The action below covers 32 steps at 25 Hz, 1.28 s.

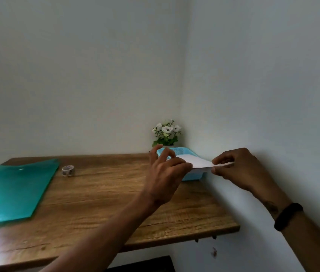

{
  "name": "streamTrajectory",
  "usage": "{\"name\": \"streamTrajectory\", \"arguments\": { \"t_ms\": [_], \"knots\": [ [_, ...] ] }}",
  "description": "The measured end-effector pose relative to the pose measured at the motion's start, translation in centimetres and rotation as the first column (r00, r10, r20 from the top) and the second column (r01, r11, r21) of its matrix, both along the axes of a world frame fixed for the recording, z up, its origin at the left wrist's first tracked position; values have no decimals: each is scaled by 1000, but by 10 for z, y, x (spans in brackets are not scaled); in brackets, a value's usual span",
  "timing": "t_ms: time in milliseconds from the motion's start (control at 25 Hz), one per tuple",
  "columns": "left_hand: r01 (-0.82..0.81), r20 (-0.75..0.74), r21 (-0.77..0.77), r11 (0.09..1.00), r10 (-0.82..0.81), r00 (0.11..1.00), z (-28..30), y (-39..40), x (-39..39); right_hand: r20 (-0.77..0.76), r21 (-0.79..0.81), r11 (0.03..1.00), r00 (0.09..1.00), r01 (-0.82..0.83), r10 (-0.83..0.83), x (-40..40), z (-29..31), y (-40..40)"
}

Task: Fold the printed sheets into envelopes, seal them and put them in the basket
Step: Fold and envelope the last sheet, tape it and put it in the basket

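Both hands (200, 165) on plain white envelope (198, 161) above blue basket (191, 176)

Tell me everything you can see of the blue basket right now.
The basket is light blue plastic with perforated walls, shallow and rectangular. It sits on the wooden table in the far right corner, against the wall, in front of the flowers. Both hands hold a white envelope over it, hiding most of its inside; white paper seems to lie within.
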<state>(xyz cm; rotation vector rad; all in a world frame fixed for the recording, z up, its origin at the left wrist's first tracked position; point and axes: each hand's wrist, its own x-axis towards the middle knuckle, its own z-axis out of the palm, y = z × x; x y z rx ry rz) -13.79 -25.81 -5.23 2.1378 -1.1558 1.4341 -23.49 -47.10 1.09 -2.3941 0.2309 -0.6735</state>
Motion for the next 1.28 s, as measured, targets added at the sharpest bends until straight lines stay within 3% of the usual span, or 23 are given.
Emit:
{"name": "streamTrajectory", "arguments": {
  "t_ms": [120,360,440,520,600,680,720,840,960,1160,1280],
  "knots": [
    [-16,-54,-5,1000,16,998,1,-5,3,117,-233,969,991,84,-58,11,-12,6],
    [-6,-126,14,1000,8,992,1,-8,13,82,-530,812,967,246,-240,22,-19,20],
    [1,-224,-24,1000,-6,975,-5,1,14,35,-580,778,962,240,-271,22,-21,28],
    [-150,-366,-31,988,129,922,-8,27,22,46,-561,808,982,176,-182,22,-26,46],
    [-404,-565,26,914,347,749,-12,70,39,56,-535,845,997,-15,53,23,-38,80],
    [-563,-755,144,814,458,469,-14,120,55,-105,-466,837,957,-286,269,30,-54,118],
    [-605,-795,180,776,477,374,-16,145,63,-209,-430,817,923,-384,324,38,-65,136],
    [-670,-802,234,705,529,276,-22,201,91,-391,-380,800,864,-465,317,81,-83,163],
    [-636,-762,306,709,582,283,-38,221,123,-410,-436,817,891,-377,193,123,-81,173],
    [-387,-754,176,905,377,538,-42,173,160,-389,-372,883,912,-285,130,171,-87,174],
    [-263,-753,133,956,270,600,-34,118,181,-384,-352,906,919,-235,89,202,-94,170]
  ]
}}
